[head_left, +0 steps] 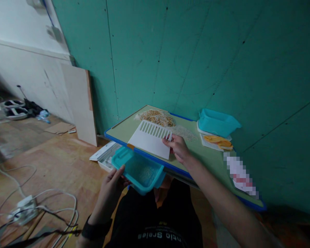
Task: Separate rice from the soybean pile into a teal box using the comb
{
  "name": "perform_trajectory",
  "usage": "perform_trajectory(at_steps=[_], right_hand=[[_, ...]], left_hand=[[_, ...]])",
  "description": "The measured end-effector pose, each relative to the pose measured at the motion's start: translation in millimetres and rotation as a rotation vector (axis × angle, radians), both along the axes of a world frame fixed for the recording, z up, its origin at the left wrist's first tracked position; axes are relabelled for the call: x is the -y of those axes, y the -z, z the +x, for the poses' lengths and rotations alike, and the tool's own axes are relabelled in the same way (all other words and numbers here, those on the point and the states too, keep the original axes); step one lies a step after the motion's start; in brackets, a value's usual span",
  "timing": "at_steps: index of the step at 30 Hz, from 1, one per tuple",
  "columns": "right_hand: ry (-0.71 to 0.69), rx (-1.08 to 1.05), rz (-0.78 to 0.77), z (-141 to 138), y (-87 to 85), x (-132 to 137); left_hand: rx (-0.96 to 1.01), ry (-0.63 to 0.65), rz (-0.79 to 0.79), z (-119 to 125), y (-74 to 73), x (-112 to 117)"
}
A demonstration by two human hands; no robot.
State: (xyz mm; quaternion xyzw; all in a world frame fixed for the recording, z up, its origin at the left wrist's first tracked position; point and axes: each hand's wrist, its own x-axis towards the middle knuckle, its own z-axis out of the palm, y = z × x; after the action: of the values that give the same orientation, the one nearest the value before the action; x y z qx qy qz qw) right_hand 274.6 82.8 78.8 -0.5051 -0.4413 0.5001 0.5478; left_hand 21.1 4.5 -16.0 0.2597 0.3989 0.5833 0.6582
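Observation:
My left hand [115,179] grips the near left rim of a turquoise plastic container [136,165], held just below the table's front edge. Some pale grains [146,175] lie in the bottom of that container. In my right hand [178,147] is a white slotted scraper [149,141], pinched at its right side and lying low over the table's front edge. Its row of slots points away from me. Behind the scraper a heap of yellow beans mixed with pale grains [157,117] sits on the table, and a thinner spread of pale grains [184,132] reaches to the right.
The green table [209,162] has a blue edge and stands against a green wall. On its right are another turquoise container [217,122], an orange cloth [218,140] and a blurred-out packet [241,175]. A power strip [26,208] with cables lies on the floor at left.

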Motion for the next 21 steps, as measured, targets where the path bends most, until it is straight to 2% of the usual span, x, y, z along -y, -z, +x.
perform_trajectory(at_steps=[3, 6, 9, 11, 13, 16, 21], right_hand=[[0.132, 0.067, 0.064, 35.2, -14.8, 5.4], [0.33, 0.261, 0.208, 82.6, -17.8, 32.0], [0.495, 0.588, 0.298, 125.1, -6.0, 77.7], [0.63, 0.83, 0.254, 144.9, 5.0, 106.2], [0.746, 1.011, 0.215, 156.6, 14.2, 123.7], [0.828, 1.16, 0.194, 161.5, 20.7, 125.1], [0.77, 1.154, 0.196, 157.0, 18.5, 98.8]], left_hand=[[0.002, 0.02, -0.02, 2.9, 4.7, 5.4], [-0.002, 0.053, -0.051, 8.5, 12.8, 10.9], [-0.004, 0.049, -0.093, 16.7, 23.5, 13.7], [-0.002, 0.038, -0.095, 22.0, 29.3, 14.3], [-0.01, 0.027, -0.088, 25.6, 32.4, 14.6], [-0.025, 0.017, -0.103, 27.3, 32.7, 14.8], [-0.023, 0.013, -0.111, 23.7, 36.3, 12.8]])
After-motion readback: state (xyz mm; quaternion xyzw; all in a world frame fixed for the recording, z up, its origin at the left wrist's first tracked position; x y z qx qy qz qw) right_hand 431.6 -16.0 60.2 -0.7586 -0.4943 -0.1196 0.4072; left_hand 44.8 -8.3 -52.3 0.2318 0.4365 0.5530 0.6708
